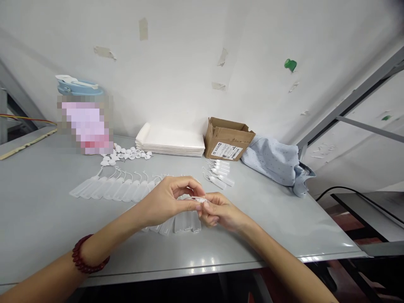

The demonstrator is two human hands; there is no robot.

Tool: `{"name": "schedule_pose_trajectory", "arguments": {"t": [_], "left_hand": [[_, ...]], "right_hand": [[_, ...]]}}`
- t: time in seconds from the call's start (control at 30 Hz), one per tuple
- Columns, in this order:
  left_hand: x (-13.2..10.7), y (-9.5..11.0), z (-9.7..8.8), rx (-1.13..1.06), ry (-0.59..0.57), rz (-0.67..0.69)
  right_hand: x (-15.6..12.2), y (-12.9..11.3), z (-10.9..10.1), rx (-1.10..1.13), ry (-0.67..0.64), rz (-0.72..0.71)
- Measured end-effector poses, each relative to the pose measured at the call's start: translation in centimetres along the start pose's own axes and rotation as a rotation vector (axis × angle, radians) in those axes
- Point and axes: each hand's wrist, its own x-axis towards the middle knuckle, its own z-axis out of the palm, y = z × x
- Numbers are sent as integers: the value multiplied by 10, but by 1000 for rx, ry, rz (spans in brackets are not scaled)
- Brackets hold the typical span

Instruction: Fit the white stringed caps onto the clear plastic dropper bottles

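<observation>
My left hand and my right hand meet above the front middle of the table. Their fingertips are closed together on a small white plastic piece with a curved clear spout; the fingers hide most of it. Under and behind the hands lie several translucent squeeze bottles. To the left, a row of flat bottles with thin curved spouts stretches across the tabletop. Further bottles with spouts lie right of centre, in front of the cardboard box.
Small white caps are heaped at the back left, beside a pixelated pink item. A stack of white sheets or bags, the open cardboard box and a bluish cloth line the wall of the grey table.
</observation>
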Motion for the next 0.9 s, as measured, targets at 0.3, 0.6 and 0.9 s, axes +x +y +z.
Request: {"name": "schedule_pose_trajectory", "arguments": {"t": [0.3,0.6,0.9], "left_hand": [[1,1,0,48,2,29],[1,1,0,90,-4,75],[2,2,-5,222,-30,8]], "right_hand": [[0,-5,2,19,25,25],[2,-2,2,24,43,24],[1,-6,4,16,26,35]]}}
